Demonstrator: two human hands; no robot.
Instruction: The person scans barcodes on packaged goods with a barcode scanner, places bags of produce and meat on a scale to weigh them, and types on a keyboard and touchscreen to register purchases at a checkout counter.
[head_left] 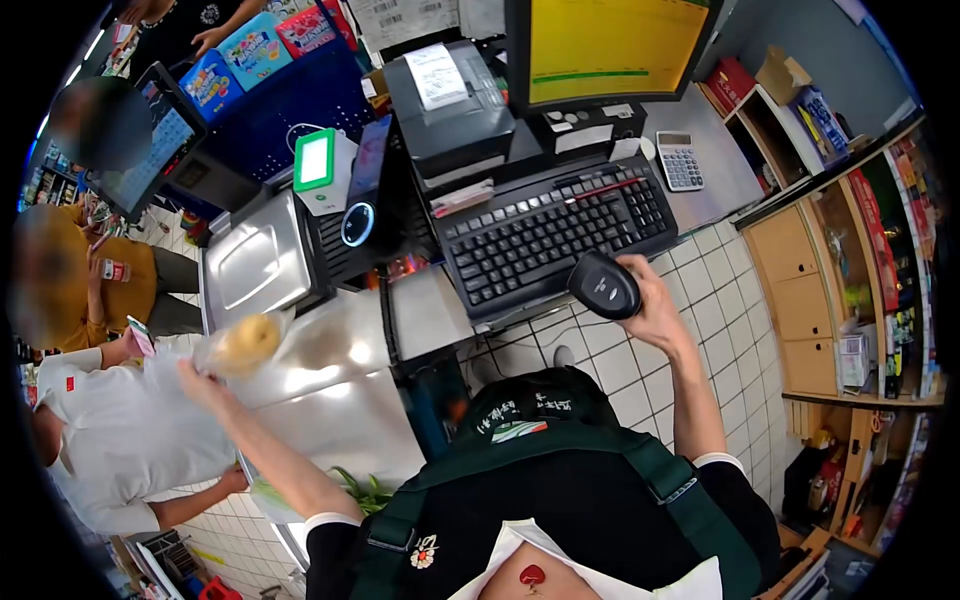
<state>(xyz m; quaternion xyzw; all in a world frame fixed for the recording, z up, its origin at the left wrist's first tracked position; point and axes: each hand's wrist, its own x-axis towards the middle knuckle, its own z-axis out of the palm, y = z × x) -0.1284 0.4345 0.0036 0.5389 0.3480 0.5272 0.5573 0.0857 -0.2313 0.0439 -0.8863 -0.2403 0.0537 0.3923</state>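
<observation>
My right hand (655, 312) is closed round a black barcode scanner (604, 284), held up in front of the keyboard's (560, 230) near edge. Out to the left, my left hand (205, 388) grips a clear plastic bag (205, 355) over the metal counter. Inside it is yellowish, rounded produce (250, 342), too blurred to name exactly. The bag hangs just short of a steel weighing plate (262, 255). A customer in a white shirt (140, 440) stands close to my left hand.
Beyond the counter are a receipt printer (455, 100), a monitor (610, 50), a green-framed payment box (318, 165) and a calculator (680, 162). Green leafy vegetables (362, 490) lie by my left elbow. Wooden shelves (810, 300) stand at right. Another customer wears mustard yellow (125, 270).
</observation>
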